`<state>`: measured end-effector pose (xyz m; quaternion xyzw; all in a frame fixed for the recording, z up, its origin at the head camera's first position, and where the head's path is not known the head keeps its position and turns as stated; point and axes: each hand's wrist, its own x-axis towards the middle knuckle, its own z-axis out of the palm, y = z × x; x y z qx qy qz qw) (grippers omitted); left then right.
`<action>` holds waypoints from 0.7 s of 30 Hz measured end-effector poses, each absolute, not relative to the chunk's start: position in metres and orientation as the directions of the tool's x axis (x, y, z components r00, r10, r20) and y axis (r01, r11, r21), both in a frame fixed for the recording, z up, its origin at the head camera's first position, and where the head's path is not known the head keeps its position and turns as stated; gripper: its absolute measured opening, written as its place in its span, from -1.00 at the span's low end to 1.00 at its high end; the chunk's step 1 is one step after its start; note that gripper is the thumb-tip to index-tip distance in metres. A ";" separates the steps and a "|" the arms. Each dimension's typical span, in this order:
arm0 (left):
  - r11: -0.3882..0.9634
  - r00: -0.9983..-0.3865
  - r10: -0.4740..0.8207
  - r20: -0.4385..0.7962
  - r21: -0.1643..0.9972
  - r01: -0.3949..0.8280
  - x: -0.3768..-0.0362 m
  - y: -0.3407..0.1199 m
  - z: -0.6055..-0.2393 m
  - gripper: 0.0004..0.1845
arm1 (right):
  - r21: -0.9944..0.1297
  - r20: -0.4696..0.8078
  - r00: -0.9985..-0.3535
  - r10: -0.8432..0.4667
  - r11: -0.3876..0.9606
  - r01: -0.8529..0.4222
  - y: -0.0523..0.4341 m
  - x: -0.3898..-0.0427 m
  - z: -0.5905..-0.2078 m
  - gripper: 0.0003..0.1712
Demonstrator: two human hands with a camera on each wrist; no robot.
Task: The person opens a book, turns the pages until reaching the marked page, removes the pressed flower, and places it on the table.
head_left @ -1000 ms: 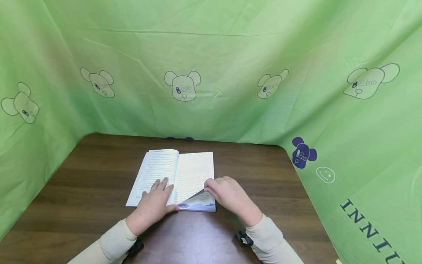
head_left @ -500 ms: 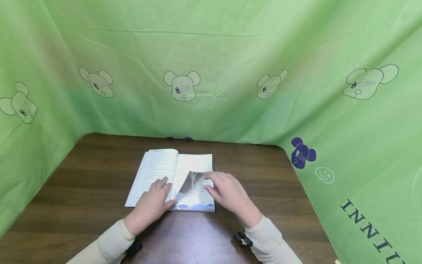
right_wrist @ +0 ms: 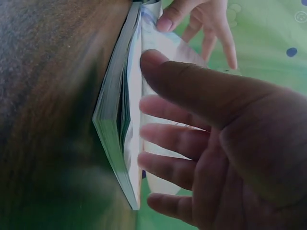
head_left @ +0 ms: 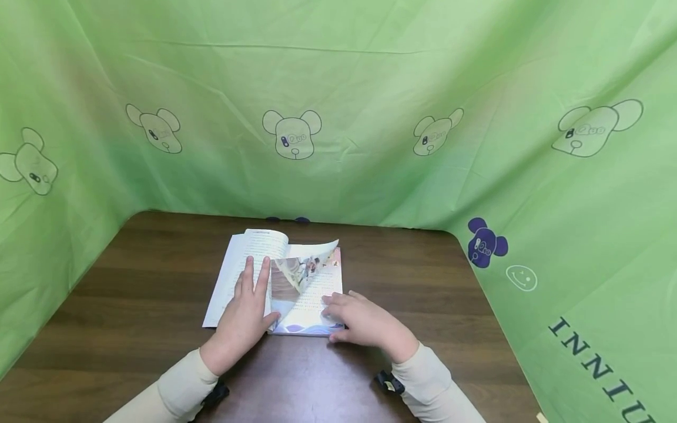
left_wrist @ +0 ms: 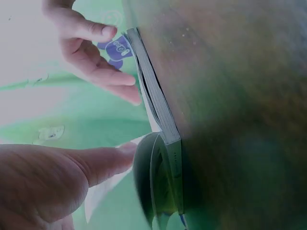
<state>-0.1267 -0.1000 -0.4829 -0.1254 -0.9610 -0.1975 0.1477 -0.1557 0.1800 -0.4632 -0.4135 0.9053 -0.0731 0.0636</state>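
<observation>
Both hands lay flat, holding nothing: left hand (head_left: pixel 247 311) and right hand (head_left: pixel 359 320) pressed the light, floppy book (head_left: pixel 312 294); its loose page (head_left: pixel 312 261) looked best lifted by a corner.

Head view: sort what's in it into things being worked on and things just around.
In hand:
book, open on the table
curling page, mid-turn
left hand, flat on the left page
right hand, fingers on the right page

Just around:
table
green cloth with bear prints
</observation>
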 end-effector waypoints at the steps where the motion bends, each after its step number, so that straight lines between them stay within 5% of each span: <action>1: 0.894 -0.921 0.185 0.344 0.331 0.303 -0.127 -0.100 -0.483 0.37 | -0.186 -0.070 -0.649 -0.757 0.649 -0.737 0.180 -0.155 -0.464 -0.47; 21: 0.920 -0.907 0.284 0.310 0.177 0.348 -0.124 -0.100 -0.480 0.14 | -0.163 -0.096 -0.652 -0.752 0.658 -0.735 0.182 -0.152 -0.461 -0.73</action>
